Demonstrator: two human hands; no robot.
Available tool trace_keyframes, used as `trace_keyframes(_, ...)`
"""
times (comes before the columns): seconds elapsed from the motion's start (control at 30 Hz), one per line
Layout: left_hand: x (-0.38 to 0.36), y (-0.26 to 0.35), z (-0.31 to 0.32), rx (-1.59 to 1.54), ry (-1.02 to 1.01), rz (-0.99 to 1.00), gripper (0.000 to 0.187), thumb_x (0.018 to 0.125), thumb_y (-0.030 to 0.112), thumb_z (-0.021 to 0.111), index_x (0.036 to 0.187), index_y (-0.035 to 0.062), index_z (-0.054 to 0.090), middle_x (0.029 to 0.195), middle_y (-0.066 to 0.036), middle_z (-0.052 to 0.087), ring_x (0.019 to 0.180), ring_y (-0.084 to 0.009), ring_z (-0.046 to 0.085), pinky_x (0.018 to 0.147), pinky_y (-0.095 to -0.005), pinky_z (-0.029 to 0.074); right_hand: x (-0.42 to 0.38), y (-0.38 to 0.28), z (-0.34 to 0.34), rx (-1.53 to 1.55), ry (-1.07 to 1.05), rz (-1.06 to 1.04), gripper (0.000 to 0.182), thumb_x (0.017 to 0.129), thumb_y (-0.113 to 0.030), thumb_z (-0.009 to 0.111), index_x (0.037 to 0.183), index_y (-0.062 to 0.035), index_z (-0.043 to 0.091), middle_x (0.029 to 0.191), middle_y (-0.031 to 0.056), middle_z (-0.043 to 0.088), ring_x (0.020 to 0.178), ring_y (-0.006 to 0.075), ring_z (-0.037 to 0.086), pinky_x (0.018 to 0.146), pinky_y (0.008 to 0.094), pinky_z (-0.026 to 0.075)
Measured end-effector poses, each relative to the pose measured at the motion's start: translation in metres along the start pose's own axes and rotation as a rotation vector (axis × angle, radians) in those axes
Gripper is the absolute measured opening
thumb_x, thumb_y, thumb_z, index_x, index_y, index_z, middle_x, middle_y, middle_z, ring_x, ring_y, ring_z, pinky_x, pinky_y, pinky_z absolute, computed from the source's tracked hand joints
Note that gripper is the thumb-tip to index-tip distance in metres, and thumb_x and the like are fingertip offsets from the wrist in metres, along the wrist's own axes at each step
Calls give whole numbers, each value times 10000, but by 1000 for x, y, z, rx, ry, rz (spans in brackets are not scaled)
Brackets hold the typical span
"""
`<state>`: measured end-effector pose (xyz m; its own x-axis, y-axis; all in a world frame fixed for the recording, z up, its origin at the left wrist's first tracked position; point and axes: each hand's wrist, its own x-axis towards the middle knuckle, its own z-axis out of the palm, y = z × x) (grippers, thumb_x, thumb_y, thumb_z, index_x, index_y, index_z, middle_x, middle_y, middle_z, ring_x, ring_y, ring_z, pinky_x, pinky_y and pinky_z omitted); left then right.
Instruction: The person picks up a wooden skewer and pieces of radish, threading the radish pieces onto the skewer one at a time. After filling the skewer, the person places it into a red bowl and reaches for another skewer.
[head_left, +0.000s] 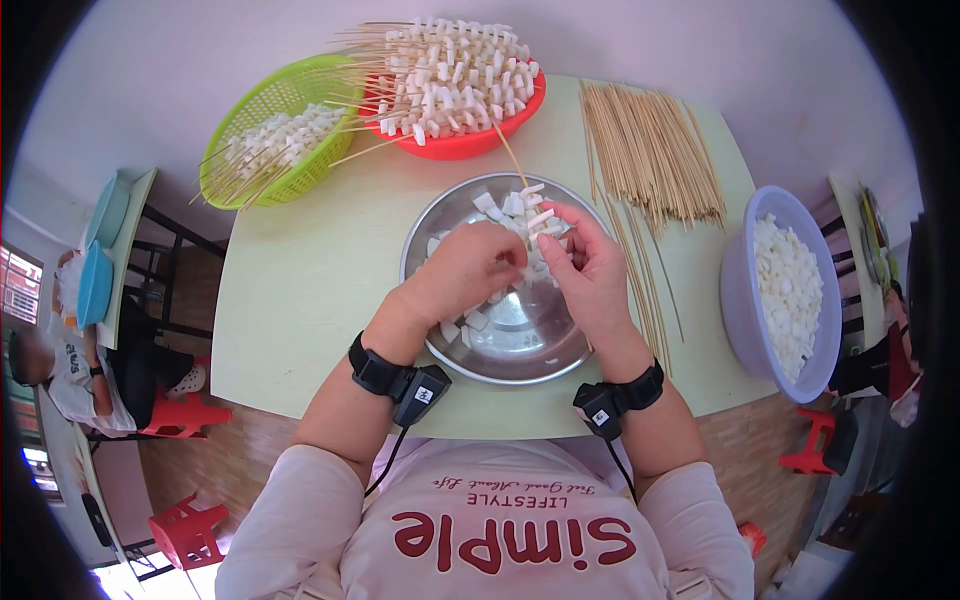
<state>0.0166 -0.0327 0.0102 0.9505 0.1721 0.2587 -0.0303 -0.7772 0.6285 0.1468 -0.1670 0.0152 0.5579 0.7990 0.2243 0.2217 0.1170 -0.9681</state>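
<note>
R hand (590,265) over the round, shiny steel bowl (520,345): grip closed, thumb & fingers pinching a thin wooden skewer (509,152) w/ white cut chunks (540,222) threaded on it; skewer's bare upper part tilts up past the bowl's far rim. L hand (465,268) just beside, fingers curled in close to the chunks; can't tell if its grip has hold of anything. Loose white pieces (476,320) lie in the bowl, mostly L side & far side.

Bowl sits on the pale green counter (300,290). Behind it, red plastic basin (455,147) piled w/ loaded skewers; green perforated plastic basket (225,165) w/ more, to its L. Bundle of bare wooden sticks (650,150) at far R, a few strays nearer the bowl. Lilac plastic tub (742,300) of white pieces at R edge.
</note>
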Motion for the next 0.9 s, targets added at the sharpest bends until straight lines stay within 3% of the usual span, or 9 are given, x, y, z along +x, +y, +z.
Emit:
trace_keyframes(0.07,1,8,-4,-206,310,-203,132,792,27,707,916,38,663,837,-46,627,801,-159,603,735,-302,495,-1,-1,0,-6,-3,14,332,871,-93,670,1198,-60,621,664,-42,533,585,22,482,539,199,420)
trace_keyframes(0.1,2,7,-4,-206,311,-203,132,792,27,707,916,38,663,837,-46,627,801,-159,603,735,-302,495,-1,0,0,-6,-4,13,332,871,-93,670,1198,-59,621,664,-42,533,585,22,482,539,199,420)
trace_keyframes(0.17,3,1,-6,-249,705,-309,85,859,36,679,935,11,652,852,-21,634,783,-90,583,724,-244,489,-2,1,0,-41,-36,-9,338,866,-115,678,1198,-85,625,660,-28,539,574,43,500,541,215,433)
trace_keyframes(0.2,3,-4,-9,-248,705,-310,85,859,36,679,935,11,652,852,-21,634,783,-90,583,724,-244,489,-2,1,0,-40,-36,-9,338,866,-115,678,1198,-85,625,660,-28,539,574,43,500,541,215,433)
trace_keyframes(0.27,1,-16,-14,-380,911,-358,119,887,41,657,989,-14,633,886,-17,626,810,-76,571,739,-224,480,-4,-3,-1,-156,-157,-33,345,859,-130,683,1198,-107,626,654,2,543,568,75,521,543,236,445)
trace_keyframes(0.47,1,-25,-14,-483,1049,-382,160,882,40,652,1029,-19,626,897,-32,630,776,-77,570,729,-213,486,-5,-10,0,-238,-257,-66,351,858,-134,676,1202,-104,616,673,48,579,582,113,552,571,256,461)
trace_keyframes(0.67,1,-27,-14,-481,1076,-367,141,881,37,658,1004,-20,619,893,-32,628,788,-78,575,731,-215,489,-5,-15,0,-259,-298,-61,341,864,-136,659,1199,-98,612,760,99,660,598,142,590,598,271,486)
trace_keyframes(0.9,1,-27,-15,-464,1083,-369,137,879,43,665,990,-20,615,878,-30,628,782,-79,577,732,-215,490,-5,-16,1,-238,-289,-48,338,862,-129,660,1195,-98,613,746,103,656,598,151,604,596,277,490)
